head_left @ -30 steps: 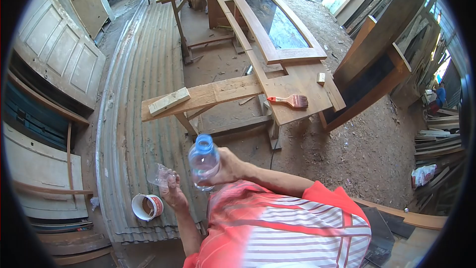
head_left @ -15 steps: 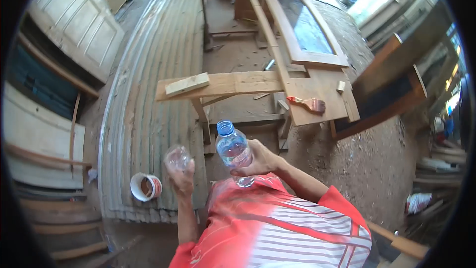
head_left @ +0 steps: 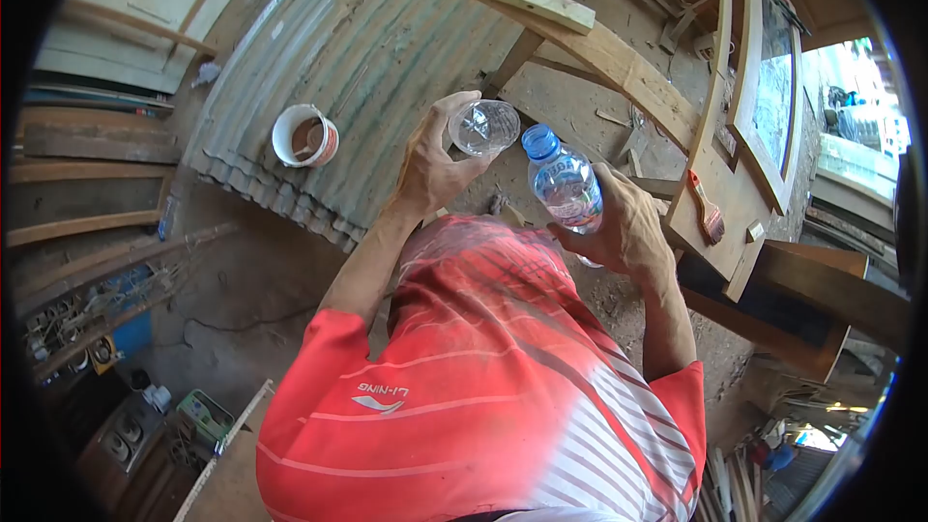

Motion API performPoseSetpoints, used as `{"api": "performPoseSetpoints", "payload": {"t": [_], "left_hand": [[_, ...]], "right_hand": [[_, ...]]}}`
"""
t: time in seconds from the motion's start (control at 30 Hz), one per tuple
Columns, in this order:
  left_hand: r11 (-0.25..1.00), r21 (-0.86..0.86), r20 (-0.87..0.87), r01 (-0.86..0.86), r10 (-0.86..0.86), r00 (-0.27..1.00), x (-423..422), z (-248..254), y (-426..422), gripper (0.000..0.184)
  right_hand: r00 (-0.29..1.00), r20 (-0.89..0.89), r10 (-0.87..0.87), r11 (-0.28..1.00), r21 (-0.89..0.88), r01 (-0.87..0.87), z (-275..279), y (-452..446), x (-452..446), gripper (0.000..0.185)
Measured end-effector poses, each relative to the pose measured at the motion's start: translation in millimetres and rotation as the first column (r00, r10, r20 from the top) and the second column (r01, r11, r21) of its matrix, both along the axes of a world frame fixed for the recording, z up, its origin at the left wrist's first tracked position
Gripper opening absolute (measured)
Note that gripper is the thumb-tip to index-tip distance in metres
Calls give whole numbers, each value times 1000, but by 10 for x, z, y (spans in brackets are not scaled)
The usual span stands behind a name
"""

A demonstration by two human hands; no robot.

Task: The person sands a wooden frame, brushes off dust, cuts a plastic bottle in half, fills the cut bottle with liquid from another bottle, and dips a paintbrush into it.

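My left hand (head_left: pixel 437 157) is wrapped round a clear plastic cup (head_left: pixel 486 128), its round mouth turned up toward me. In my right hand (head_left: pixel 623 224) is a clear plastic bottle (head_left: pixel 564 186) with a blue neck and a printed label, tilted slightly to the left. The bottle's neck is close to the cup's right side, with a small gap between them. Whether there is liquid in the cup I cannot tell.
A white bucket (head_left: pixel 293 138) with brown contents stands on corrugated sheets (head_left: pixel 387 48) at the left. At the right, a paintbrush (head_left: pixel 709 213) lies on a wooden bench beside a glazed frame (head_left: pixel 739 116). A wood block (head_left: pixel 543 4) rests on a plank (head_left: pixel 633 77).
My view has swung down and turned, so the bench now sits farther right. The cup and the bottle have come closer together, each still held in its hand.
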State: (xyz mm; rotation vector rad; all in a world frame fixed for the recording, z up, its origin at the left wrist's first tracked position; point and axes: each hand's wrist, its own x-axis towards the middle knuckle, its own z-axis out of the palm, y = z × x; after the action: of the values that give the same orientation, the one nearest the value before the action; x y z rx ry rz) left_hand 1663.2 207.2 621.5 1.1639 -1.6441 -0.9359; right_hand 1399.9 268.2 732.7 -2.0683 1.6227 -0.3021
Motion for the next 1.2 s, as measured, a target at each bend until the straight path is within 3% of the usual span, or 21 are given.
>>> {"api": "performPoseSetpoints", "payload": {"t": [0.1, 0.23, 0.73, 1.2], "left_hand": [[1000, 17, -31, -1, 2, 1000, 23, -96, 48, 74], [999, 50, -27, 10, -8, 1000, 34, -180, 88, 74], [990, 142, -75, 25, -14, 997, 78, -299, 127, 76], [995, 100, -64, 10, -3, 998, 115, -352, 165, 74]], "right_hand": [[998, -66, -1, 990, 140, 10, 40, -93, 44, 70], [981, -173, 93, 995, 40, -87, 60, -163, 70, 59], [940, -303, 156, 986, 106, -130, 154, -365, 133, 61], [905, -373, 205, 979, 81, -189, 190, -397, 197, 57]]}}
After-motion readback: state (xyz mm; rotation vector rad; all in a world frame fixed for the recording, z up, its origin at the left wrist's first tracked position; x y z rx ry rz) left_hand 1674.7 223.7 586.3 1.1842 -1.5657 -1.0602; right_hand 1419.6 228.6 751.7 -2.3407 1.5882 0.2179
